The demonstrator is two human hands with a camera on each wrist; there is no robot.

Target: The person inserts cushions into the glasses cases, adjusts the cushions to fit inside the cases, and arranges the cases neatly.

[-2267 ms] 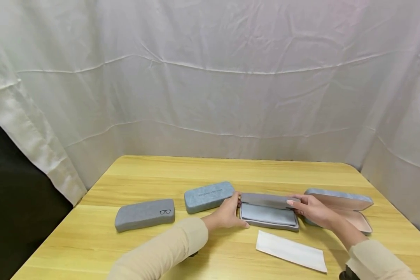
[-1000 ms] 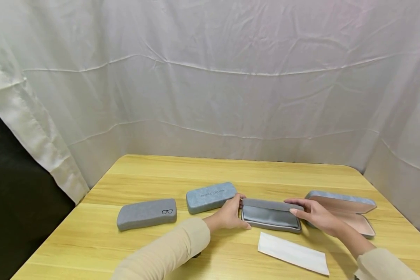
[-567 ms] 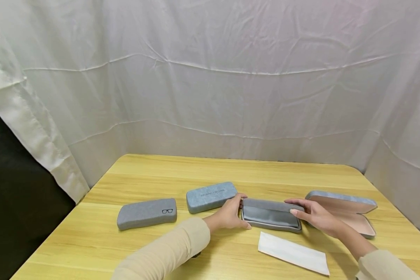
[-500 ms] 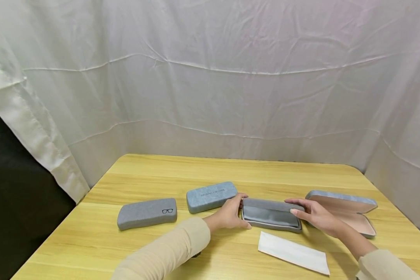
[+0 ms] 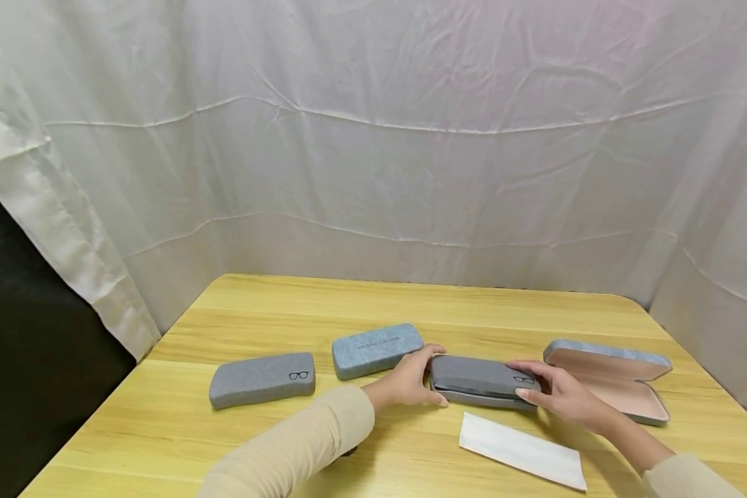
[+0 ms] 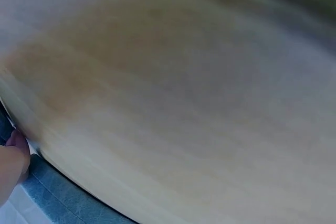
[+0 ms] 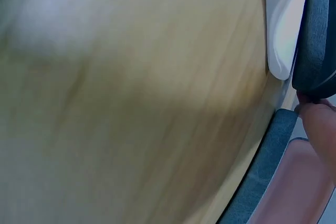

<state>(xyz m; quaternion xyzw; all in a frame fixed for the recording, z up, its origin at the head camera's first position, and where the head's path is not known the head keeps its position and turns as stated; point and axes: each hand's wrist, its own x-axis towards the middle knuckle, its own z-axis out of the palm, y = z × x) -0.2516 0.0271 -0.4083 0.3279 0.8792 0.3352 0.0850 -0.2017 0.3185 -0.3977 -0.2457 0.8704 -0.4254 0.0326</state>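
A grey glasses case (image 5: 476,373) with a small spectacles print lies at the middle right of the table, its lid lowered to a narrow dark gap along the front. My left hand (image 5: 407,380) grips its left end, thumb in front and fingers behind. At the right end, my right hand (image 5: 566,395) pinches the lid between thumb and fingers. The right wrist view catches the case's rounded end (image 7: 312,40) beside my thumb (image 7: 320,127). Only part of my left thumb (image 6: 13,163) shows in the left wrist view. The inside of the case is hidden.
A white folded cloth (image 5: 523,449) lies in front of the case. To the right stands an open blue case (image 5: 629,394) with a pink lining. A closed blue case (image 5: 376,349) and another grey case (image 5: 261,380) lie to the left. White curtains (image 5: 373,173) surround the table.
The grey case's lid has come down under my right hand, covering the grey cloth inside that showed before. My left hand has stayed at the left end.
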